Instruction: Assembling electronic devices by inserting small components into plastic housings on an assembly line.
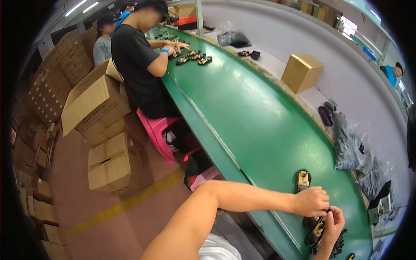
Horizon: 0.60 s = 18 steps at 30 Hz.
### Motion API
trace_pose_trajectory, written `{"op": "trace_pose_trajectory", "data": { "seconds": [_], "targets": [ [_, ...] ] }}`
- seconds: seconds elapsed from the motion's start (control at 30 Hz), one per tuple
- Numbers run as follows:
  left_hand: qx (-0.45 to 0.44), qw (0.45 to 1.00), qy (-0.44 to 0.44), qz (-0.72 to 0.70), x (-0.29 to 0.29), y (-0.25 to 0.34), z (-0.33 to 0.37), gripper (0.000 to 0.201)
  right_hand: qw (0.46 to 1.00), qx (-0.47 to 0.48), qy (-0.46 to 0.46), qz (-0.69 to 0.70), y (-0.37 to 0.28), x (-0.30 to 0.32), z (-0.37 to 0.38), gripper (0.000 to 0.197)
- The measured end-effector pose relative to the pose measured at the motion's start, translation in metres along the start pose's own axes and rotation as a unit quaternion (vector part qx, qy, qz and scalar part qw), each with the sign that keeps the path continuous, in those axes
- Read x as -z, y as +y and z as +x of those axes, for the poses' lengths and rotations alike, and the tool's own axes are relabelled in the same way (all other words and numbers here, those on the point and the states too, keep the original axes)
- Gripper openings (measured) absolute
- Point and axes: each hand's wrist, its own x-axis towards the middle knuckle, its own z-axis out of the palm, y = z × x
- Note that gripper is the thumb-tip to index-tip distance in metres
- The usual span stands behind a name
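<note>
My left hand (311,202) reaches across the green bench with its fingers curled closed. Its fingertips meet those of my right hand (333,223) over a small black part (328,211), whose kind I cannot make out. Both hands pinch at it. Just beyond my left hand lies a black-and-gold assembly (303,178) with an oblong housing. Under and beside my right hand are more such assemblies (316,233), partly hidden, and a cluster of small black pieces (338,246).
A co-worker (138,56) handles similar assemblies (195,57) farther along the green bench (242,108). Bags of black parts (346,147) and a cardboard box (302,73) line the right ledge. Large cartons (110,164) and a pink stool (158,134) stand at left.
</note>
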Motion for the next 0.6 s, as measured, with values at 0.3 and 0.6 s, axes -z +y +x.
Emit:
{"op": "trace_pose_trajectory", "data": {
  "seconds": [0.3,0.6],
  "targets": [
    [-0.040,0.999,-0.003,-0.005,-0.002,0.000,0.006,0.023,0.999,0.009,-0.005,0.032,-0.008,0.003,0.002,0.025],
    [0.001,0.995,-0.096,0.013,0.009,0.005,0.000,0.019,0.995,0.013,0.068,-0.065,-0.010,0.002,-0.010,0.021]
  ]
}}
